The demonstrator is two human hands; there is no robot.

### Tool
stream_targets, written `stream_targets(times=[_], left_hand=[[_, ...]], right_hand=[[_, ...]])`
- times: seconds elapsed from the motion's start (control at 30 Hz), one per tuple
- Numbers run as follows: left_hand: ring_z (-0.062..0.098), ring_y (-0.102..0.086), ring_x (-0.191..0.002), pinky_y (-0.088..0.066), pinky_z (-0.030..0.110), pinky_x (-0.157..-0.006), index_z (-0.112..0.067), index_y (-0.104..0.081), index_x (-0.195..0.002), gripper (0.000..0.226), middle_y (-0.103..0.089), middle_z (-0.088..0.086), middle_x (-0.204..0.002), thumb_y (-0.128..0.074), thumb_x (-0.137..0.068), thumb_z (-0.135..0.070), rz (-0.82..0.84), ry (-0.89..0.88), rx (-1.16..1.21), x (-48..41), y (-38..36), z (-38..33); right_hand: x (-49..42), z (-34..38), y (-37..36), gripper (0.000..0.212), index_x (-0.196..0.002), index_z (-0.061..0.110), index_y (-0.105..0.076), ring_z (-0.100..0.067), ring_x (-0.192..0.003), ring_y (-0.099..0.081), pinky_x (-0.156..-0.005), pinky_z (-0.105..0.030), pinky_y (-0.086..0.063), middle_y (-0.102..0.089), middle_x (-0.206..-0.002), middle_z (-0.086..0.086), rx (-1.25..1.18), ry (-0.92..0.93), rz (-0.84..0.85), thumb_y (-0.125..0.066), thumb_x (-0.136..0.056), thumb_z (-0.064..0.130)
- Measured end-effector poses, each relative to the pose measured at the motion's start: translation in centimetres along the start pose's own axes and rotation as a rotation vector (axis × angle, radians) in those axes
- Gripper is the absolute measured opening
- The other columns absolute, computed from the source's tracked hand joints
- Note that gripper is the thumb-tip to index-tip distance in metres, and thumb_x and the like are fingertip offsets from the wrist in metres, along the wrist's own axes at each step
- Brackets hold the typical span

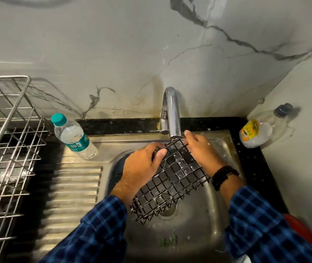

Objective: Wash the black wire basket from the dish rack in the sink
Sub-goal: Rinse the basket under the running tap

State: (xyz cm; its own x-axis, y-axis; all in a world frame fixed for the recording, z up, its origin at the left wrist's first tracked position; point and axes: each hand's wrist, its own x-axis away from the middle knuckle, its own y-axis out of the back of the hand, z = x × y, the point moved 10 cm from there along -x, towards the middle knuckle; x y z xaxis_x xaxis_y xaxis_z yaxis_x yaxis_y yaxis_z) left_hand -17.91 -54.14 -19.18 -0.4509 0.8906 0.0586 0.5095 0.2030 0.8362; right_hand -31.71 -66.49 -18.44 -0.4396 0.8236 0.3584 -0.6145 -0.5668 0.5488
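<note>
The black wire basket [172, 179] is tilted over the steel sink [195, 221], its far end under the tap spout [173, 114]. Water runs from the spout onto the mesh. My left hand [141, 166] grips the basket's left edge, thumb over the wires. My right hand [202, 152] holds the right edge near the top, fingers curled round the rim. The basket's lower end hangs above the drain [167, 207]. The silver dish rack [7, 149] stands at the left.
A water bottle with a teal cap [71, 135] stands at the back of the ribbed drainboard [71, 198]. A clear bottle with a yellow label [257, 131] lies in the right corner. A red object [301, 228] sits by my right sleeve. Marble walls enclose the back and right.
</note>
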Motion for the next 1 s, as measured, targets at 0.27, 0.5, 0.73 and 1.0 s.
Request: stream_targets(times=[0.27, 0.5, 0.73, 1.0], left_hand=[[0.017, -0.07, -0.085, -0.058, 0.038, -0.077, -0.035, -0.06, -0.111, 0.028, -0.073, -0.005, -0.092, -0.045, -0.1, -0.055, -0.046, 0.237, 0.263, -0.9, -0.3, 0.3], [0.012, -0.07, -0.073, -0.06, 0.045, -0.078, -0.03, -0.064, -0.102, 0.027, -0.071, -0.006, -0.085, -0.046, -0.102, -0.049, -0.059, 0.41, 0.619, 1.4, -3.1, 2.5], [0.015, -0.071, -0.089, -0.059, 0.042, -0.087, -0.026, -0.069, -0.109, 0.025, -0.075, -0.004, -0.094, -0.05, -0.102, -0.041, -0.143, 0.542, 0.773, 1.5, -3.0, 2.6], [0.009, -0.066, -0.062, -0.059, 0.031, -0.059, -0.029, -0.067, -0.097, 0.02, -0.072, -0.003, -0.079, -0.052, -0.102, -0.04, -0.227, 0.492, 0.798, 3.8, -2.0, 3.2]], right_hand=[[3.5, 3.1, -4.6, 0.048, -0.144, 0.016, -0.041, -0.037, -0.15, -0.022, -0.119, -0.063, -0.015, -0.027, -0.161, -0.018, 0.834, 0.45, -0.291, -0.022, -0.105, 0.038], [4.7, -1.5, -5.0, 0.067, -0.159, 0.028, 0.001, -0.025, -0.154, 0.008, -0.121, -0.062, -0.009, 0.01, -0.166, -0.007, 0.843, 0.397, -0.112, -0.013, -0.102, 0.06], [6.7, 1.5, -7.8, 0.062, -0.159, 0.019, -0.009, -0.038, -0.153, 0.002, -0.118, -0.068, -0.004, 0.0, -0.166, -0.013, 0.858, 0.492, -0.074, -0.014, -0.104, 0.046], [3.9, -1.1, -3.2, 0.061, -0.156, 0.036, -0.017, -0.035, -0.15, -0.019, -0.118, -0.056, -0.02, -0.021, -0.163, -0.009, 0.723, 0.235, -0.144, -0.028, -0.1, 0.058]])
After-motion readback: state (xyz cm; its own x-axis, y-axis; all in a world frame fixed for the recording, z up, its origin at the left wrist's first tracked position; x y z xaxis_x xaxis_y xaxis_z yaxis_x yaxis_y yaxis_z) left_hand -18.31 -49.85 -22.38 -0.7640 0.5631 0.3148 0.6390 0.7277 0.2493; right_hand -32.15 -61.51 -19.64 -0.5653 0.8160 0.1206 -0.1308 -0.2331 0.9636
